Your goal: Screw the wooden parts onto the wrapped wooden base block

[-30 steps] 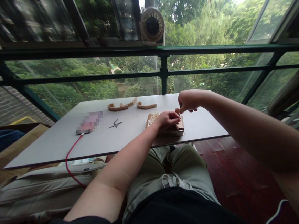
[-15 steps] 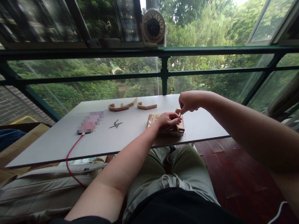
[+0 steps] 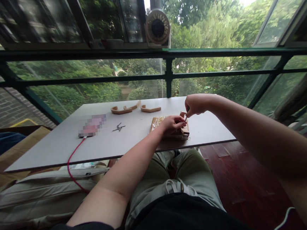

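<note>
A wooden piece, its top patterned in pale relief, lies at the table's front edge. Over it rests my left hand, fingers pinched together at its right end; what they hold is hidden. My right hand is closed around a slim screwdriver with a dark handle, mostly covered by the fist. Its shaft points down to my left fingertips. A smaller wooden block shows under those fingertips. Several loose screws lie in a small heap to the left.
Curved wooden pieces lie along the back of the white table. At left is a blurred-out phone with a red cable. A round fan stands on the window rail. A pale bag sits below the table's left side.
My right hand has shifted very slightly to the right, its wrist turned a little, with the screwdriver still in it. My left hand stays in place on the wooden piece.
</note>
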`<state>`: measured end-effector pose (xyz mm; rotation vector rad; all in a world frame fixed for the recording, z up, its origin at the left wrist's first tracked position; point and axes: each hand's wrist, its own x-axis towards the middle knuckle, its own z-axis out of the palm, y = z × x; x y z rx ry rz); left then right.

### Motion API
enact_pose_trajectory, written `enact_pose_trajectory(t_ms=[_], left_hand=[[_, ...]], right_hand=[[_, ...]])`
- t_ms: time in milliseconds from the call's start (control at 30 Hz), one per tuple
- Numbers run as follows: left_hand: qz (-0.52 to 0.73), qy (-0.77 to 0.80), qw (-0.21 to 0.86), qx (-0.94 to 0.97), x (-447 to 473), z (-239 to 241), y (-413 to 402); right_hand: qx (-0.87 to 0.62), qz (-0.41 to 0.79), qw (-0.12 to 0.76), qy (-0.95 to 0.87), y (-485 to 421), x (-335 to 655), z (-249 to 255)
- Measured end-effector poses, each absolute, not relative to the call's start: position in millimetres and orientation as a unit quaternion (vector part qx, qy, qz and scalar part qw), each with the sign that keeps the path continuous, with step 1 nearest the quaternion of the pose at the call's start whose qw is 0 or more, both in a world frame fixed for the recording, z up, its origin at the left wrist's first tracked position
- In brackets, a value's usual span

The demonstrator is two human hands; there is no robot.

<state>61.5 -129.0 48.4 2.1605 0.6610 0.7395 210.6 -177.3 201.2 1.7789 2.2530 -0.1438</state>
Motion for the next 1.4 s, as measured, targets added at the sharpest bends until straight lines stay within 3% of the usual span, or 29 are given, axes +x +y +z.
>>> enact_pose_trajectory(t_ms=[567,733,833,1000,1400], left_hand=[[0.292,0.278,0.358,0.842,61.3,55.9,-134.8],[0.302,0.274,0.357,0.840,60.2,55.9,-134.6],[0.303,0.276,0.357,0.840,60.5,54.2,-133.0],[0.299,0.271,0.367,0.838,61.0,54.0,-132.8],[0.287,0.266,0.400,0.829,60.4,56.6,-136.2]], right_hand=[[0.606,-0.036,0.096,0.789,-178.8,209.4,200.5],[0.594,-0.096,0.063,0.796,-174.4,223.7,197.6],[0.581,-0.110,0.072,0.803,-174.4,231.0,201.2],[0.540,-0.029,0.086,0.837,-172.9,232.6,208.8],[0.587,-0.043,0.138,0.797,-170.0,219.8,212.0]])
